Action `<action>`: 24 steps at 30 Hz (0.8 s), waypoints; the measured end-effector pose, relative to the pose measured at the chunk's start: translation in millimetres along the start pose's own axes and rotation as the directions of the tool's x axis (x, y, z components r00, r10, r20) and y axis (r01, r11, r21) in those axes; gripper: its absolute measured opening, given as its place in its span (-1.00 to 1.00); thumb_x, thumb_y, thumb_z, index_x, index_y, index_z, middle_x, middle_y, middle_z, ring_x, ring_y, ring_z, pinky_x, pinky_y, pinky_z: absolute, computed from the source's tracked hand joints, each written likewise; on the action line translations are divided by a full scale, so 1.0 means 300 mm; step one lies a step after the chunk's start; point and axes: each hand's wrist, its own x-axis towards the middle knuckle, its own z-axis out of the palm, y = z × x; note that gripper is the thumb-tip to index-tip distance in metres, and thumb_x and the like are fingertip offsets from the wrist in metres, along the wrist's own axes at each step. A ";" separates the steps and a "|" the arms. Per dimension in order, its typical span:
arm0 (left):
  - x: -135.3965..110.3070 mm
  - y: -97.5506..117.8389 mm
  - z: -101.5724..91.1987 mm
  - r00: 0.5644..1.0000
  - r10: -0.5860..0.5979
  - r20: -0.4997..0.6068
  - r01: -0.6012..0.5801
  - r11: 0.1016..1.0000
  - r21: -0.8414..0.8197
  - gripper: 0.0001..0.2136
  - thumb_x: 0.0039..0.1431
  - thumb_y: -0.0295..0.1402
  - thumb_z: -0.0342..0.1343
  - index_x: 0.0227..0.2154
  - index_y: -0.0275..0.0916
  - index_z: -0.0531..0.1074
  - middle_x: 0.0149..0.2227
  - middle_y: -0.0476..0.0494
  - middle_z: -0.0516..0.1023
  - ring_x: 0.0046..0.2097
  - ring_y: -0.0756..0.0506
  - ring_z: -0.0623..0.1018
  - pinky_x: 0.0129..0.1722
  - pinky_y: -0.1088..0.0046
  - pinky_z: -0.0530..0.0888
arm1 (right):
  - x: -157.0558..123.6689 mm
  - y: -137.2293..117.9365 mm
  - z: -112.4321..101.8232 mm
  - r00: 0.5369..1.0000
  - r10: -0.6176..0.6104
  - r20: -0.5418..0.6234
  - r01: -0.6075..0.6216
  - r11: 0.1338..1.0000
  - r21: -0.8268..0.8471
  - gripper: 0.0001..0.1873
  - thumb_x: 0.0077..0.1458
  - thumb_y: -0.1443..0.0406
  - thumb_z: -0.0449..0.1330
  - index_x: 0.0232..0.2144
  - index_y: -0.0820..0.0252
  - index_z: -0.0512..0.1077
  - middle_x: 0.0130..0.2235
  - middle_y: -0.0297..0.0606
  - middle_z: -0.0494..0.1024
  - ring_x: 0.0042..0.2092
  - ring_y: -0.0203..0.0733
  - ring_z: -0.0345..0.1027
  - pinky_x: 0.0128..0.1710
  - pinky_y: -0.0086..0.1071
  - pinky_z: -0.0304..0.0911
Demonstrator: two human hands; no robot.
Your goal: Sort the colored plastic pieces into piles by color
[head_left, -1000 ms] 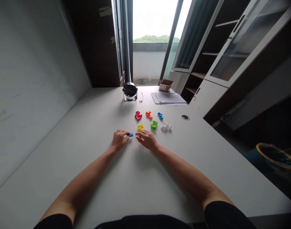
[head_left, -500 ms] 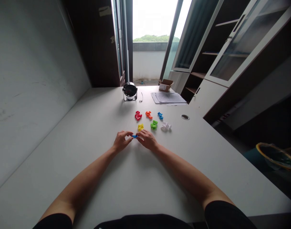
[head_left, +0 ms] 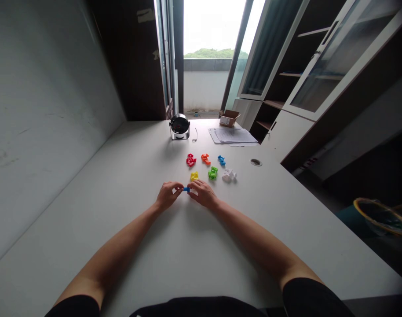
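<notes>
We sit at a long white table with both forearms reaching forward, and our left hand and right hand meet near the middle of it. The two hands are narrowly closed, their fingertips coming in from either side to hold a small blue plastic piece between them; we cannot tell whether the piece is resting on the tabletop or raised just above it. Just beyond the right hand lies a small yellow plastic piece. Farther along the table, a bright green plastic cluster and a white plastic cluster lie in the same row, and behind them sit a red plastic cluster, an orange plastic cluster and a blue plastic cluster. Near the far end of the table stand a round black-and-silver desk device with a thin black cable beside it, then a stack of white papers and a small open cardboard box. A round grommet is set into the tabletop at the right, below a glass-fronted cabinet.
</notes>
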 end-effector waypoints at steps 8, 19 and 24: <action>-0.003 0.010 0.003 1.000 -0.001 0.016 0.002 0.999 -0.038 -0.82 0.22 -0.26 0.15 -0.15 -0.12 0.52 -0.20 -0.04 0.65 -0.23 -0.03 0.59 0.02 0.35 0.44 | 0.005 -0.009 -0.002 0.999 0.036 -0.014 -0.036 0.999 0.006 -0.84 0.33 0.21 0.11 -0.15 0.16 0.41 -0.23 -0.18 0.49 -0.16 -0.15 0.34 -0.09 -0.28 0.24; -0.001 -0.001 -0.001 0.999 0.017 0.037 -0.017 1.000 0.013 -0.79 0.28 -0.19 0.10 -0.14 -0.11 0.56 -0.19 -0.08 0.66 -0.20 -0.04 0.59 0.07 0.33 0.40 | 0.003 -0.011 -0.006 0.999 0.046 -0.025 -0.045 0.999 0.021 -0.80 0.33 0.16 0.11 -0.13 0.15 0.42 -0.23 -0.20 0.50 -0.17 -0.17 0.35 -0.08 -0.28 0.23; -0.002 -0.009 0.001 0.999 0.001 0.033 -0.001 1.000 0.008 -0.76 0.29 -0.14 0.09 -0.16 -0.12 0.57 -0.21 -0.08 0.66 -0.19 -0.06 0.59 0.07 0.33 0.38 | 0.003 -0.007 -0.002 1.000 0.014 -0.027 -0.013 1.000 0.013 -0.82 0.29 0.19 0.15 -0.12 0.15 0.41 -0.24 -0.20 0.51 -0.16 -0.16 0.36 -0.08 -0.28 0.24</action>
